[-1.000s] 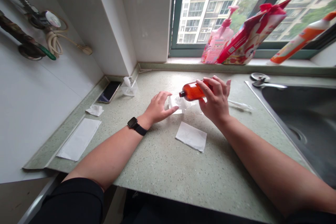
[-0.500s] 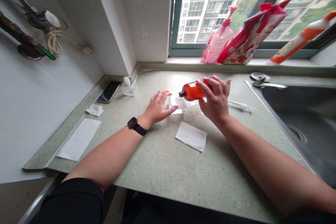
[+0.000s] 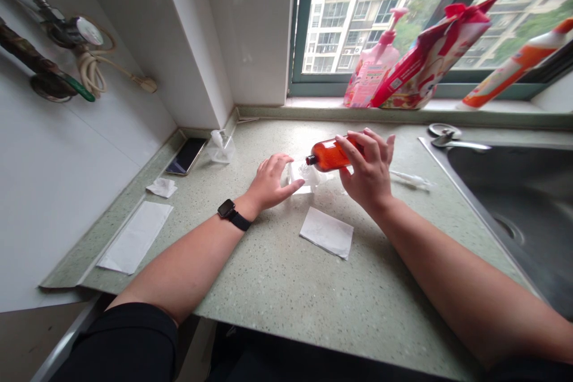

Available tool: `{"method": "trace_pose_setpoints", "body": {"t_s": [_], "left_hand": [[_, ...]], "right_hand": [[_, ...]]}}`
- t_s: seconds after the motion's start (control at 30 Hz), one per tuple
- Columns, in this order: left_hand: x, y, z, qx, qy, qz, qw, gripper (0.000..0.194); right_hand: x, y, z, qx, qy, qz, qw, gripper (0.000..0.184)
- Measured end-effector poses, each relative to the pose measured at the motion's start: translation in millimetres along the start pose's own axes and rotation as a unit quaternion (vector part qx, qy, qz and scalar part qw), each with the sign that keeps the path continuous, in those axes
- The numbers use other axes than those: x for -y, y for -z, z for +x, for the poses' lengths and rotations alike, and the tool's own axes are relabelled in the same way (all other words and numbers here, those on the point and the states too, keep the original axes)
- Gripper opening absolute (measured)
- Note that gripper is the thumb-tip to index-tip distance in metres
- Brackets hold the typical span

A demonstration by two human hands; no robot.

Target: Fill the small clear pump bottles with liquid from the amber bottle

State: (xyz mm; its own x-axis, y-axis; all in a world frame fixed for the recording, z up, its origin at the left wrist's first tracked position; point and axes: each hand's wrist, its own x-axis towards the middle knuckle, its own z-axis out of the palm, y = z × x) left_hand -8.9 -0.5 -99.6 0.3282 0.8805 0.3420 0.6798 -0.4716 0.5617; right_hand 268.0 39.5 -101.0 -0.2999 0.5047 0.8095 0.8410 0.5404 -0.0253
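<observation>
My left hand (image 3: 271,182), half open, brackets the clear container (image 3: 305,171) on the counter (image 3: 255,274) (gripping? can't tell); over it, seemingly pouring, leans the amber bottle (image 3: 330,156) my right hand (image 3: 369,170) clasps; I judge steadiness needed next.

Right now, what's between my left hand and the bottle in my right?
In the head view, a clear container sits between your left hand and the bottle.

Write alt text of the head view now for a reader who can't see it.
The right hand holds an orange-red bottle nearly level, its neck pointing toward a clear container beside the left hand. White paper lies nearer the viewer on a speckled green counter, with a sink at right.
</observation>
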Motion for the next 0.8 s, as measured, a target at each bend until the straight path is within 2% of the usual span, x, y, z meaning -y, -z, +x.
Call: {"method": "trace_pose_setpoints", "body": {"t_s": [0.8], "left_hand": [[-2.6, 1.7, -0.3, 0.012, 0.011, -0.001, 1.0, 0.066]], "right_hand": [[1.5, 0.6, 0.3, -0.002, -0.003, 0.0, 1.0, 0.096]]}}
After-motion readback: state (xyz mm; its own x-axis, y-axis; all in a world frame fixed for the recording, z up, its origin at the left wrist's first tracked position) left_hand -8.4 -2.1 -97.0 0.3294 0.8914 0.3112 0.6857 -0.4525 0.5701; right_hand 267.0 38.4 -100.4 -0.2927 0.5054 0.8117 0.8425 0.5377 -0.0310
